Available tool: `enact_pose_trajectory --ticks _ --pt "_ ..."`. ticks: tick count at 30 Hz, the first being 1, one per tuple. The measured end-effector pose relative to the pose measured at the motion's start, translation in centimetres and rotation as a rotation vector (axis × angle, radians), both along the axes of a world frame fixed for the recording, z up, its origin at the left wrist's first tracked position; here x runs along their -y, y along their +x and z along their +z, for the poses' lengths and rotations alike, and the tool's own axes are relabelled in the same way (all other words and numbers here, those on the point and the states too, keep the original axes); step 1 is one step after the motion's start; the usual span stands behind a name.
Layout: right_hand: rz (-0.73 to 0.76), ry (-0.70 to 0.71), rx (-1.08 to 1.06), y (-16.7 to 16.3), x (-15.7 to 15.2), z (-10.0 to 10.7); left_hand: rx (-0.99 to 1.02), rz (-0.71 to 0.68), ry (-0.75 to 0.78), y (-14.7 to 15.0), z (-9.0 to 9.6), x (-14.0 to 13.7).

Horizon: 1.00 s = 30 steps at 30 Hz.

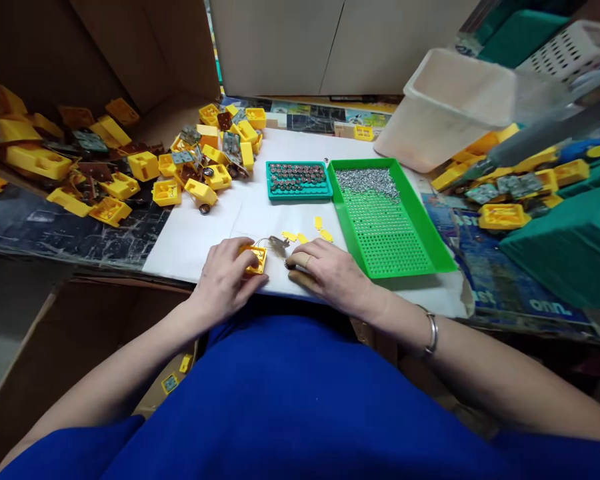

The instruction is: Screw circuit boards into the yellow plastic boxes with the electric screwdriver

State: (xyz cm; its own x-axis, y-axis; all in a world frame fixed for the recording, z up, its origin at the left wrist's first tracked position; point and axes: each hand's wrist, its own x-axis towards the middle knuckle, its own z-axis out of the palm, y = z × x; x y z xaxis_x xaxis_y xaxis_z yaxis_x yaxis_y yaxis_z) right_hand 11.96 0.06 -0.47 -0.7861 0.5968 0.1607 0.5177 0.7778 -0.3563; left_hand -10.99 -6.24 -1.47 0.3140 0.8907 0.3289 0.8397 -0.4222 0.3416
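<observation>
Housing [261,260], yellow, hollow side showing, on white sheet [203,230] near front edge, grasped in your left hand [225,273]. Your right hand [337,275] curled just beside circuit board [279,243]; cannot tell whether it pinches anything. Loose yellow pieces [325,235] beyond, green tray [421,215] to their right.

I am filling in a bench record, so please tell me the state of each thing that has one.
Left hand: gripping yellow housing
Yellow housing: open side showing
Right hand: fingers bent, grip unclear
Small board: outside the housing
Green tray: screws at far end
Teal tray: partly filled
Translucent bin: uncovered
</observation>
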Motion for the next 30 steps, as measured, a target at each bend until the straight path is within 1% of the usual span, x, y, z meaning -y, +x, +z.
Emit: enact_pose_trajectory --ticks 3,6,9,11,12,14,16,18,19,20,21,22,24,25,27,30 --pt "-0.017 0.045 0.027 0.3 0.3 -0.3 0.079 -0.060 -0.045 -0.6 0.4 0.0" --pt "-0.056 0.058 0.121 -0.3 -0.1 0.2 0.123 -0.095 -0.148 -1.6 1.1 -0.5" --pt "-0.079 0.035 0.259 -1.2 -0.4 0.9 0.110 -0.123 -0.210 -2.2 1.7 -1.0" --pt "-0.087 0.002 0.285 -1.5 -0.5 1.1 0.107 -0.114 -0.212 -2.0 1.8 -1.3" --pt "-0.094 -0.018 0.265 -1.5 -0.5 1.1 0.108 -0.095 -0.206 -1.8 1.9 -1.3" --pt "-0.114 -0.091 0.129 -1.4 -0.5 1.0 0.123 -0.038 -0.202 -1.1 1.9 -1.4" --pt "-0.160 -0.229 -0.125 -1.0 -0.5 0.9 0.161 0.003 -0.199 -0.2 1.9 -1.4" --pt "-0.194 -0.412 -0.372 -0.7 -0.5 0.9 0.223 0.002 -0.184 0.7 1.8 -1.5" --pt "-0.189 -0.478 -0.449 -0.5 -0.6 0.9 0.261 -0.009 -0.173 1.2 1.7 -1.6" --pt "-0.169 -0.502 -0.491 -0.3 -0.6 0.9 0.301 -0.022 -0.162 1.7 1.6 -1.7" --pt "-0.132 -0.481 -0.502 -0.2 -0.6 0.9 0.344 -0.030 -0.153 2.2 1.5 -1.8" --pt "-0.086 -0.422 -0.487 0.0 -0.7 1.0 0.391 -0.031 -0.150 2.7 1.4 -1.9" --pt "-0.014 -0.254 -0.410 0.2 -0.8 1.2 0.508 -0.032 -0.188 3.4 1.4 -1.9" --pt "0.005 -0.181 -0.355 0.3 -0.9 1.4 0.575 -0.033 -0.231 3.8 1.4 -1.9" --pt "0.020 -0.081 -0.234 0.3 -1.0 2.0 0.715 -0.041 -0.352 4.2 1.6 -1.7" --pt "0.004 -0.004 -0.098 0.1 -1.0 2.8 0.941 -0.061 -0.549 4.6 2.2 -1.6"
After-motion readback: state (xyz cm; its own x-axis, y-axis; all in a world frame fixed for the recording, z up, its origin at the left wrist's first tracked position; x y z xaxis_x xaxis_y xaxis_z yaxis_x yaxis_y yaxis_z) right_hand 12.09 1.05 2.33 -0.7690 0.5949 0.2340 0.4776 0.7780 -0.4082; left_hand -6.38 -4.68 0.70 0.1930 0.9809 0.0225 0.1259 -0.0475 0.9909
